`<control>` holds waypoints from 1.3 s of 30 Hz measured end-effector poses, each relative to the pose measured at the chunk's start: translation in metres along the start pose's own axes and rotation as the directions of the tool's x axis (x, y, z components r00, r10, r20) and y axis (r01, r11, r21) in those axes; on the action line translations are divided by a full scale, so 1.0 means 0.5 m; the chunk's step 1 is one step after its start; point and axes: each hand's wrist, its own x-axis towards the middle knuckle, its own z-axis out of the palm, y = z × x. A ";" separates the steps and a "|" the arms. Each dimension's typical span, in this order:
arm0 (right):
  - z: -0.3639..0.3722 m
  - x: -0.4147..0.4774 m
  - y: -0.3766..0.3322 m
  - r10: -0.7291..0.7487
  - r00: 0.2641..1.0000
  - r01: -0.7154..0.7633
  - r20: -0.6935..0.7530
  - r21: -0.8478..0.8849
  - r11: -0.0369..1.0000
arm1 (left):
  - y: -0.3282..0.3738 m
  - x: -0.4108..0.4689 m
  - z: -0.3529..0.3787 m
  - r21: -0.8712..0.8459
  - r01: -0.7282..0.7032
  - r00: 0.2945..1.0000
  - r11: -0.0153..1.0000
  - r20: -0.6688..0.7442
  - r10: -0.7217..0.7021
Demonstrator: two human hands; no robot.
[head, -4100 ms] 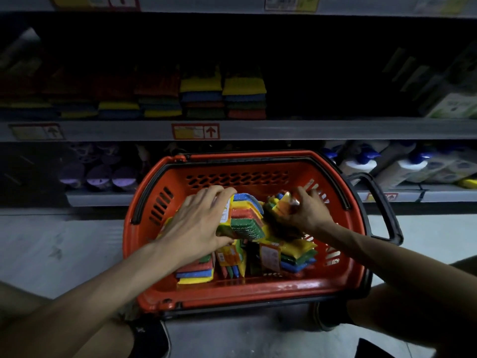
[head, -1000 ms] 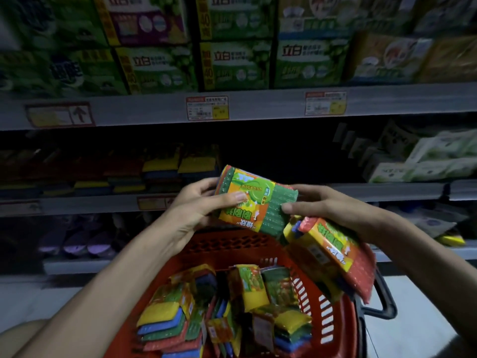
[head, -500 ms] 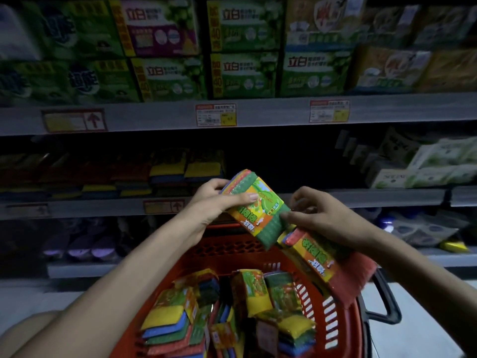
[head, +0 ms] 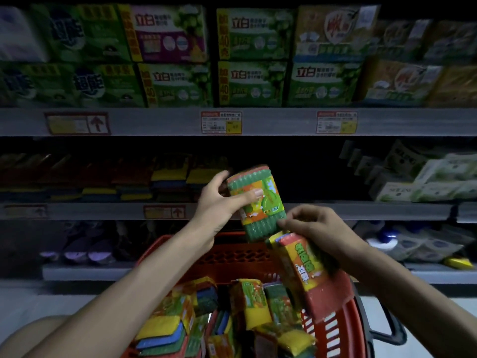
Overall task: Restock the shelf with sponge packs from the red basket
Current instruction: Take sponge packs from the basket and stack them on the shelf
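My left hand (head: 219,202) grips a green sponge pack (head: 258,202) with an orange label, held upright in front of the dark middle shelf (head: 335,210). My right hand (head: 317,228) holds a second, red-edged sponge pack (head: 309,270) just below and to the right, its fingertips close to the green pack's lower corner. The red basket (head: 232,254) sits below both hands with several coloured sponge packs (head: 253,306) inside. Stacked sponge packs (head: 167,182) lie on the middle shelf to the left of my left hand.
Green detergent boxes (head: 253,58) fill the upper shelf. White packages (head: 433,182) stand on the middle shelf at right, with a dark gap between them and the stacked sponges. Bottles (head: 387,241) sit on the low shelf at right. The basket's black handle (head: 387,329) juts right.
Both hands lifted packs out of the basket. Over the last second my left hand turned the green pack from lying sideways to upright and raised it toward the middle shelf.
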 end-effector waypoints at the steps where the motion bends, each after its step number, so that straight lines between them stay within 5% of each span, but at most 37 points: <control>1: -0.002 0.002 -0.006 0.030 0.999 -0.031 0.016 0.080 0.996 | -0.003 0.004 -0.001 -0.040 0.007 1.000 0.999 -0.013 -0.007; 7: -0.004 0.028 -0.028 0.145 0.983 -0.176 0.112 0.355 0.918 | -0.010 0.009 -0.031 -0.079 0.130 0.982 0.988 -0.131 -0.139; 12: 0.017 0.064 -0.031 0.209 0.977 -0.204 0.035 0.424 0.882 | -0.043 0.010 -0.015 -0.067 0.291 0.953 0.954 -0.067 -0.295; 16: 0.034 0.095 -0.037 0.210 0.977 -0.167 -0.046 0.453 0.876 | -0.049 0.026 0.007 -0.128 0.290 0.939 0.948 -0.152 -0.308; 39: 0.070 0.180 -0.043 0.319 0.934 -0.274 -0.164 0.246 0.930 | -0.072 0.082 0.022 -0.364 0.286 0.881 0.887 -0.265 -0.393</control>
